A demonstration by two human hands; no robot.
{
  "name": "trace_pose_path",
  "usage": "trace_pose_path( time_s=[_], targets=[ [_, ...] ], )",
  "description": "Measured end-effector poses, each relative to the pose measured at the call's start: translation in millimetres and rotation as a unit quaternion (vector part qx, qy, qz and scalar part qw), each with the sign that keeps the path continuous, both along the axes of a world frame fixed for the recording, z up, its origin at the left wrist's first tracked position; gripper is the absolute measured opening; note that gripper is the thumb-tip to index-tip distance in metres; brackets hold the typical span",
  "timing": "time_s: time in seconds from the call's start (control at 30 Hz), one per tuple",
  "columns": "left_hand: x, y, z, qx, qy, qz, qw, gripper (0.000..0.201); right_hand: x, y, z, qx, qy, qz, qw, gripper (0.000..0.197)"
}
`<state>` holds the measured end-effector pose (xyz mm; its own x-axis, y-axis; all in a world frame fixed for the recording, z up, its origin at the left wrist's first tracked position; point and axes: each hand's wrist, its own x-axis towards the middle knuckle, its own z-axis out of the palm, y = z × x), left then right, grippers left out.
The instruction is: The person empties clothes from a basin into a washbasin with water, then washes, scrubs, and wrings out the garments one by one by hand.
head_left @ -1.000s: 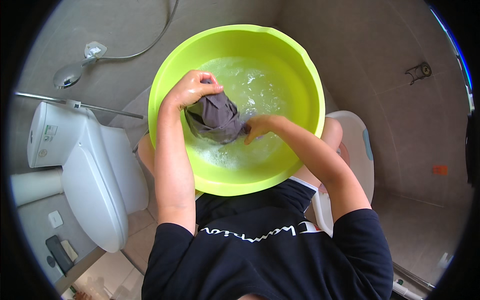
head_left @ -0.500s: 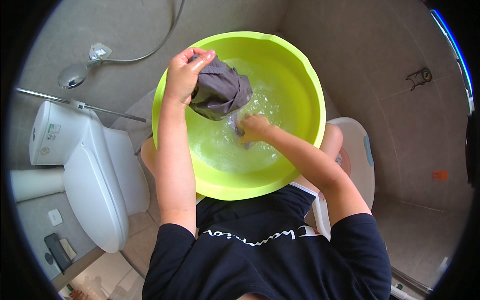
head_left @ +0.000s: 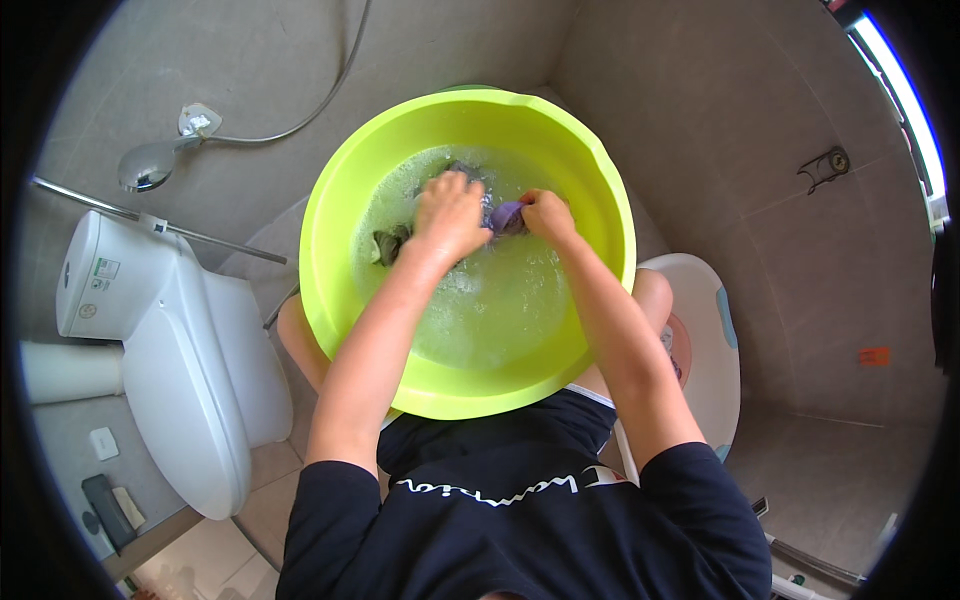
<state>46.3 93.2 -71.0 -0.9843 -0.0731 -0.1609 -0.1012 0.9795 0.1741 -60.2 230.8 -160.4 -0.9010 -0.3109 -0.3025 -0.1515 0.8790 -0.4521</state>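
Observation:
A large lime-green basin (head_left: 320, 250) holds cloudy, foamy water. In its middle, my left hand (head_left: 450, 217) lies palm down over a dark grey garment (head_left: 388, 243) that is partly under the water; the fingers are stretched out and seem to press on the cloth. Just to the right, my right hand (head_left: 549, 214) is closed on a purple cloth (head_left: 509, 218), whose left end runs down into the water beside my left hand. How far the two cloths extend below the foam is hidden.
The basin rests on my lap. A white toilet (head_left: 190, 395) stands on the left, below a metal rail (head_left: 105, 205) and a shower head (head_left: 147, 168) on the wall. To my right is a white tub (head_left: 712, 340) with a pinkish basin (head_left: 681, 345) inside.
My left hand has lowered the dark garment from above the basin into the water. My right hand has moved up and to the right, with the purple cloth in its grip.

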Motion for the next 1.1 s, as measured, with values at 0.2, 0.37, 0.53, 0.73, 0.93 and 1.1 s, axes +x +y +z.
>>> trace_pose_path(
  time_s=[0.2, 0.37, 0.53, 0.73, 0.93, 1.1],
  targets=[
    [-22, 15, -96, 0.120, -0.061, -0.029, 0.990, 0.097, 0, -1, -31, 0.068, -0.015, 0.140, 0.988, 0.033],
    [-30, 4, -113, 0.406, 0.036, 0.075, 0.910, 0.089, -12, 1, 0, -0.282, -0.030, -0.008, 0.959, 0.033],
    [-35, -11, -111, 0.666, -0.085, 0.117, 0.732, 0.062, -13, 4, 5, -0.375, -0.247, -0.143, 0.882, 0.037],
    [-27, 35, -124, 0.165, 0.017, 0.116, 0.979, 0.061, -1, 0, -77, -0.136, 0.084, 0.019, 0.987, 0.041],
    [-33, 11, -155, 0.555, -0.013, 0.241, 0.796, 0.039, 1, -12, -41, -0.368, -0.369, -0.280, 0.806, 0.029],
    [-37, 50, -72, 0.408, 0.161, 0.149, 0.886, 0.033, -20, -3, -42, -0.478, -0.468, -0.199, 0.716, 0.035]
  ],
)
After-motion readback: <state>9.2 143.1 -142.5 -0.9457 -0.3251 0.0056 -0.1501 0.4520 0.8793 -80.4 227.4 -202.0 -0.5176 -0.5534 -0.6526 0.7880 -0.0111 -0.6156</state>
